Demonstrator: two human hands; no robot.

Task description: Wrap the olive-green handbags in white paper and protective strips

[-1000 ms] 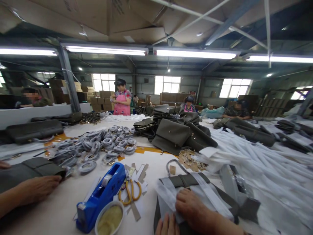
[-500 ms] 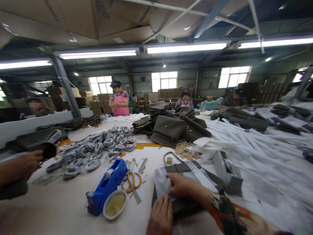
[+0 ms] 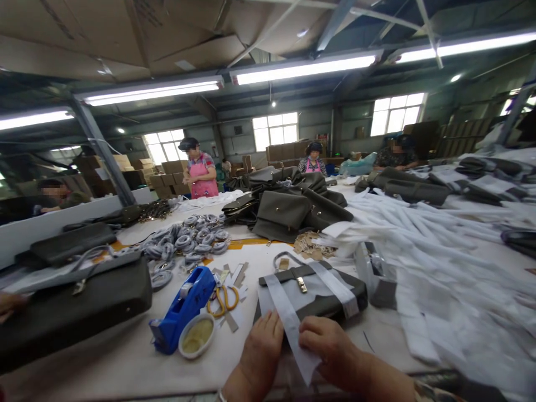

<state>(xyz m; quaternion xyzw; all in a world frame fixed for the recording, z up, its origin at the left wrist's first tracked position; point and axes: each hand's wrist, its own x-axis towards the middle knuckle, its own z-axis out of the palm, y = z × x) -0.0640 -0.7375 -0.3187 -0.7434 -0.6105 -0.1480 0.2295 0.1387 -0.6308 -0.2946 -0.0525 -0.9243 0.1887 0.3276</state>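
A dark olive handbag (image 3: pixel 357 291) lies in front of me, its gold clasp (image 3: pixel 302 285) facing up between two white strips. One white strip (image 3: pixel 285 307) runs over the left part of the flap and hangs past the near edge. The other strip (image 3: pixel 333 281) crosses the right part. My right hand (image 3: pixel 329 343) is closed on the hanging end of the left strip. My left hand (image 3: pixel 263 340) rests with fingers extended on the bag's near left side, beside that strip. A grey handle with a tan tag (image 3: pixel 283 263) stands behind the bag.
Left of the bag are a blue tape dispenser (image 3: pixel 184 310), a small bowl (image 3: pixel 196 336) and yellow-handled scissors (image 3: pixel 223 300). A grey dispenser (image 3: pixel 377 276) stands right, near loose white strips (image 3: pixel 439 279). Behind lie bags (image 3: pixel 280 215) and wrapped coils (image 3: pixel 184 240). A co-worker's hand (image 3: pixel 10 306) touches another bag (image 3: pixel 84 301).
My right hand has moved from the flap's upper left to the near edge, drawing the left strip down over the bag. At left, a co-worker's bag has come further into view.
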